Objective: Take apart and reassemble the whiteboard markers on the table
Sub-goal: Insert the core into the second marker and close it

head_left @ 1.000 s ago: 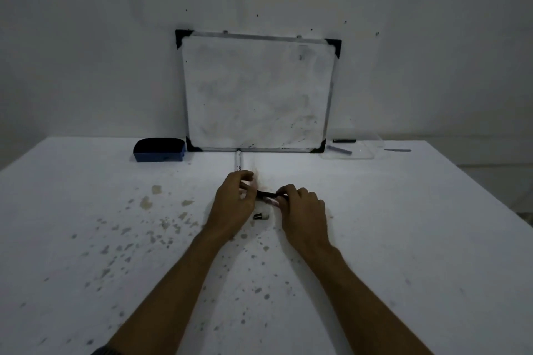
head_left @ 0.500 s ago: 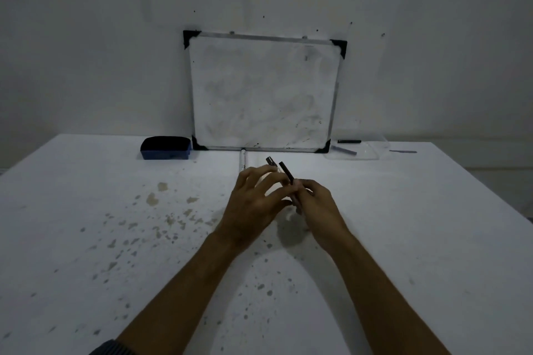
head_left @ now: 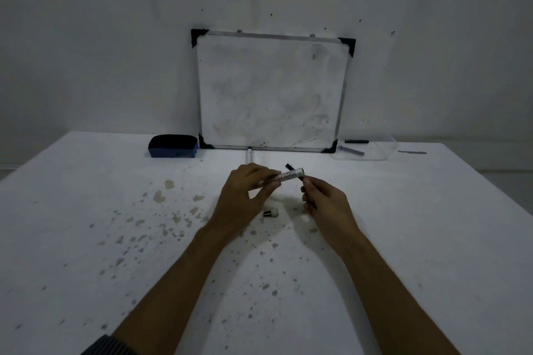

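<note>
Marker parts, some held above the stained white table, some lying on it.

A silvery marker barrel (head_left: 290,174) with printed lettering is held off the table, nearly level, its right end tipped slightly up and away. A thin black stick (head_left: 292,169), likely the ink core, crosses just behind that open end at a slant. On the table below lies a small cap piece (head_left: 271,213), black at one end and white at the other, on its side. Further back, another white marker (head_left: 248,154) lies pointing at the whiteboard's bottom edge. Dark marker pieces (head_left: 351,151) lie in a clear tray at the far right.
</note>
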### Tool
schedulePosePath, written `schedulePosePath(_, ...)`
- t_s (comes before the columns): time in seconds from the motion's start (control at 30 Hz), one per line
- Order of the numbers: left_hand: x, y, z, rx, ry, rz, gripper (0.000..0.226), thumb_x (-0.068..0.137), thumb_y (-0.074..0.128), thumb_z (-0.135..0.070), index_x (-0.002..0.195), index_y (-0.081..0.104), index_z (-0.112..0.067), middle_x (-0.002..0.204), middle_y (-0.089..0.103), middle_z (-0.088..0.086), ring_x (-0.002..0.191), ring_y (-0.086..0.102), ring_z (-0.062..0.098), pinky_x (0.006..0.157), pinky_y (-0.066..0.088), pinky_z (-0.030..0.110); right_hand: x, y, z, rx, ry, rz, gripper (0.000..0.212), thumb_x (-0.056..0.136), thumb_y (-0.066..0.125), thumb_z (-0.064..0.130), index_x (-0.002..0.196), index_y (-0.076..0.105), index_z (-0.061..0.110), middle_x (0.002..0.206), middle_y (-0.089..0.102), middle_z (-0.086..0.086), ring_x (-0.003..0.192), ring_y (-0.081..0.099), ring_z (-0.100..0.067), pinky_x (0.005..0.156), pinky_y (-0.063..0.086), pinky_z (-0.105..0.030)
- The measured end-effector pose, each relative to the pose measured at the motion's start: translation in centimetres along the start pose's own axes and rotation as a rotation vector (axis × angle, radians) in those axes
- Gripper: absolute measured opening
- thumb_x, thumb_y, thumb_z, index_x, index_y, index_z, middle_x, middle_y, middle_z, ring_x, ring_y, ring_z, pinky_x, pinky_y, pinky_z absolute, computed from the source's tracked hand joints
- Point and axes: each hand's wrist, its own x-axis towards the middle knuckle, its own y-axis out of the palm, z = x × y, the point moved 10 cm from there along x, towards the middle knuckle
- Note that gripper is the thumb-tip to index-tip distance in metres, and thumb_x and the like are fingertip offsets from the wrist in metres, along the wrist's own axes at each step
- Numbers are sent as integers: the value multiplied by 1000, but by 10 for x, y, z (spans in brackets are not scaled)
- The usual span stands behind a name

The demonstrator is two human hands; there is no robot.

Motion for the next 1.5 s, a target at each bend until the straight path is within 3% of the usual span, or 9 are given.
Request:
schedulePosePath(0.17, -15, 9, 40, -397, -478, 147, 28, 96, 70, -35, 122, 75, -29, 84, 76, 2, 57, 58, 15, 55, 53, 33, 4, 15, -9, 389, 127, 87, 21, 94, 71, 19, 111, 76, 7, 79, 59, -3, 73, 54, -13, 74, 48, -30)
schedulePosePath(0.47, -19, 17, 51, -501, -578, 235, 23, 94, 73, -26, 115, 78, -32, 89, 81, 3, 56, 45, 18, 49, 38, 22, 21, 2, -18, 559, 130, -24, 18, 96, 69, 17, 107, 76, 5, 87, 65, -5, 73, 59, -12, 64, 52, -23)
schedulePosePath(0.6, -18, 18, 53, -447, -568, 251, 23, 93, 73, -27, 116, 79, -29, 85, 80, 0, 52, 51, 5, 50, 40, 21, 25, 2, -22, 610, 146, -24, 17, 95, 69, 15, 105, 76, 4, 89, 66, -6, 70, 59, -11, 60, 52, -22)
schedulePosePath(0.7, -19, 20, 53, -415, -557, 264, 24, 93, 73, -30, 117, 78, -29, 76, 78, -4, 49, 48, 6, 47, 37, 20, 25, -1, -19, 512, 99, -13, 19, 96, 69, 18, 108, 76, 5, 92, 65, -7, 73, 58, -12, 67, 51, -26)
schedulePosePath(0.87, -17, 17, 53, -421, -548, 228, 24, 93, 73, -27, 117, 78, -26, 84, 80, 1, 46, 49, 1, 46, 38, 16, 23, -10, -8, 284, -32, -74, 22, 98, 67, 24, 112, 76, 9, 81, 56, -4, 72, 49, -12, 72, 48, -27)
schedulePosePath(1.0, -18, 18, 53, -404, -547, 239, 24, 93, 73, -30, 116, 79, -26, 81, 79, -5, 47, 48, 1, 47, 37, 16, 22, -17, -4, 245, -92, -146, 28, 95, 72, 24, 120, 72, 12, 75, 65, 5, 67, 56, -8, 73, 51, -26)
schedulePosePath(1.23, -19, 20, 56, -404, -554, 259, 23, 93, 73, -31, 116, 79, -29, 88, 80, 0, 53, 53, 8, 49, 40, 19, 16, -18, 3, 117, -160, -168, 27, 95, 71, 28, 120, 71, 17, 87, 72, 4, 75, 64, -8, 87, 57, -32)
schedulePosePath(1.37, -19, 22, 56, -352, -546, 262, 20, 93, 73, -36, 112, 80, -35, 92, 80, -6, 70, 70, 20, 57, 49, 22, 6, 2, 21, -139, -292, -90, 23, 99, 65, 24, 121, 72, 20, 105, 75, 4, 84, 70, -1, 77, 57, -17)
schedulePosePath(1.5, -17, 20, 57, -450, -574, 213, 17, 96, 70, -28, 109, 80, -30, 83, 77, 0, 52, 54, 14, 48, 42, 23, -1, 20, 28, -408, -428, -75, 28, 104, 54, 31, 127, 69, 24, 117, 64, 6, 97, 64, -3, 76, 55, -18)
